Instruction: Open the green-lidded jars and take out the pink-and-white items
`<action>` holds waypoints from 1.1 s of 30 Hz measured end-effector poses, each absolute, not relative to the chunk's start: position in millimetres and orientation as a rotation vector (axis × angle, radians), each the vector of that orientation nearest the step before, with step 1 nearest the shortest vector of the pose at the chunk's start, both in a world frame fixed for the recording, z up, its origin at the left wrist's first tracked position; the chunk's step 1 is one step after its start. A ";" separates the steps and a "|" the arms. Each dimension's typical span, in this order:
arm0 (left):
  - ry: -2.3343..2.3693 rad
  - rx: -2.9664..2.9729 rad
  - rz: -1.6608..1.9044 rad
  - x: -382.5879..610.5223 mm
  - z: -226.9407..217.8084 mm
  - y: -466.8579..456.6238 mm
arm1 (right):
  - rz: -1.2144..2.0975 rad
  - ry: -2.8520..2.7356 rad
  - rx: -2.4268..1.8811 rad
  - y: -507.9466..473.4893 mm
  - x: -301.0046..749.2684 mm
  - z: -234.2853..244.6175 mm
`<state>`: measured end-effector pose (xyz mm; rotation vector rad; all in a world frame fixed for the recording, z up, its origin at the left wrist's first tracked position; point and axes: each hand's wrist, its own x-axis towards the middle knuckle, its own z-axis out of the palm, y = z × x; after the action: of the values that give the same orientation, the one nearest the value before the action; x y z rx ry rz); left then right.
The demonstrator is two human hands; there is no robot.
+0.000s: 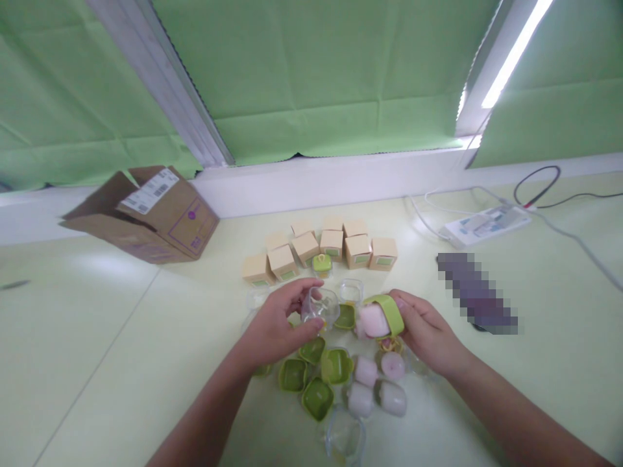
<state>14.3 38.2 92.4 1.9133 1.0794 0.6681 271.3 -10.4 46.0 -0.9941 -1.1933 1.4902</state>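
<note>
My left hand point(287, 321) is closed around a clear plastic cup point(321, 308), its mouth turned toward the right. In my right hand point(423, 327) is a green lid point(390, 316) with a pale pink block point(372, 321) set in it, tilted toward the cup. Cup and lid are apart. Below the hands lie several green lids point(335, 366), hollow sides up. Beside them are several pale pink pieces point(360, 397). Another clear cup point(351, 290) stands just behind. One assembled container with a green lid point(322, 264) sits in front of the boxes.
Several small tan boxes point(357, 251) stand in rows at the back. An open cardboard carton point(160, 220) is at the far left by the wall. A white power strip point(487, 224) with cables lies at the back right, near a pixelated dark object point(477, 292).
</note>
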 end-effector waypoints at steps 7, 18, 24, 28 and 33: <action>1.425 2.188 0.677 7.9 83.0 53.9 | 1.523 -1.159 -0.985 -12.1 271.1 48.2; 1.642 2.419 0.515 -3.8 54.1 75.8 | 1.434 -1.242 -1.020 -11.9 271.9 46.2; 1.654 2.420 0.371 -8.0 48.1 77.4 | 1.467 -1.233 -1.029 -11.3 272.0 46.8; 1.644 2.423 0.307 -9.4 47.3 78.2 | 1.532 -1.170 -1.039 -11.2 271.0 45.9; 1.630 2.422 0.285 -10.5 50.8 78.5 | 1.560 -1.156 -1.042 -11.7 270.6 44.2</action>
<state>-10.5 78.5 50.8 2.4223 1.6297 0.2849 270.6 -11.7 44.2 -1.0423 -1.1565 1.5595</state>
